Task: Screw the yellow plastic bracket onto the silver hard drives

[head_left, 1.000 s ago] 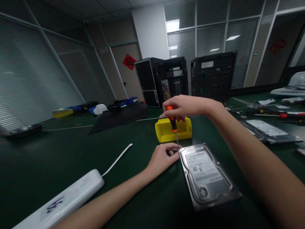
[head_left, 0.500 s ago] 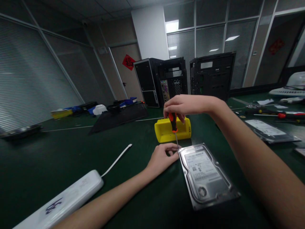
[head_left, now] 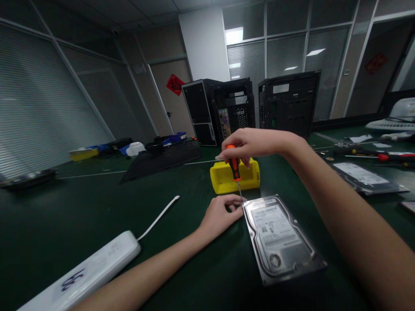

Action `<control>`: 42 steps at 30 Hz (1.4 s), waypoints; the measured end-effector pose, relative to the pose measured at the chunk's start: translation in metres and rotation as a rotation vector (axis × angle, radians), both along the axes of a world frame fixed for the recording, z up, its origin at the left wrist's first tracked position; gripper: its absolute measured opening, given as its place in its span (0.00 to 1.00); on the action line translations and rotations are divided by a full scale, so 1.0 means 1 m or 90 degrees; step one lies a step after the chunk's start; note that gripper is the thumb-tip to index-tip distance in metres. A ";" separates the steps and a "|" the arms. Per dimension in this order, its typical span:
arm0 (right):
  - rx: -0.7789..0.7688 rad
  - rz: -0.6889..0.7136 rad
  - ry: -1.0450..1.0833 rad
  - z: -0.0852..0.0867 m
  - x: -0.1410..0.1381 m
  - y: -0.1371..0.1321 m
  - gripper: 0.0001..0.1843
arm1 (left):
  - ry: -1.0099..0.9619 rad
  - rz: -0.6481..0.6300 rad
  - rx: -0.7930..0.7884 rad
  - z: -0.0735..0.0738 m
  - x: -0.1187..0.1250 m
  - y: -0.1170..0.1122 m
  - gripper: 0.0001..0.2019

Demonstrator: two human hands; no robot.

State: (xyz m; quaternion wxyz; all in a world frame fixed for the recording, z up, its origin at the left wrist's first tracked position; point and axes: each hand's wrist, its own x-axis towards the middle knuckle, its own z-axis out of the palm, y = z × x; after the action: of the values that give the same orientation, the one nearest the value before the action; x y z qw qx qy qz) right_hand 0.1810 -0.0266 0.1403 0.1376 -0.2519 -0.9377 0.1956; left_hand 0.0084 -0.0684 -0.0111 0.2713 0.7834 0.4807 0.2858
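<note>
A silver hard drive (head_left: 280, 235) lies flat on the green table, label up. My right hand (head_left: 251, 144) is closed round the top of an orange and black screwdriver (head_left: 234, 165), held upright with its thin shaft reaching down to the drive's far left corner. My left hand (head_left: 222, 214) rests on the table against that same corner, fingers curled at the drive's edge and the shaft's tip. Just behind the drive sits a yellow plastic bin (head_left: 235, 177).
A white power strip (head_left: 84, 274) with its cable lies at the near left. Two black computer cases (head_left: 251, 106) stand at the back. Another hard drive (head_left: 366, 177) and red-handled tools (head_left: 394, 157) lie at the right. A black panel (head_left: 164, 160) and clutter sit far left.
My right hand's fingers have shifted on the screwdriver handle, which shows again above the fingers after being covered. The left hand and the drive have stayed put.
</note>
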 end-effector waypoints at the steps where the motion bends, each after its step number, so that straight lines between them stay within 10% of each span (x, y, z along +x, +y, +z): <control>1: -0.001 -0.001 -0.001 0.000 0.000 0.000 0.21 | 0.001 0.000 0.000 0.000 0.000 0.000 0.15; 42: 0.003 -0.020 -0.012 0.000 0.001 -0.003 0.22 | 0.012 0.011 -0.004 0.001 0.000 0.000 0.16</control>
State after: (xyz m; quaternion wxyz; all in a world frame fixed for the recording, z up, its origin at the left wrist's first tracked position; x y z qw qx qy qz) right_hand 0.1818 -0.0293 0.1407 0.1324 -0.2685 -0.9353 0.1889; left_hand 0.0086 -0.0682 -0.0103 0.2670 0.7811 0.4905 0.2794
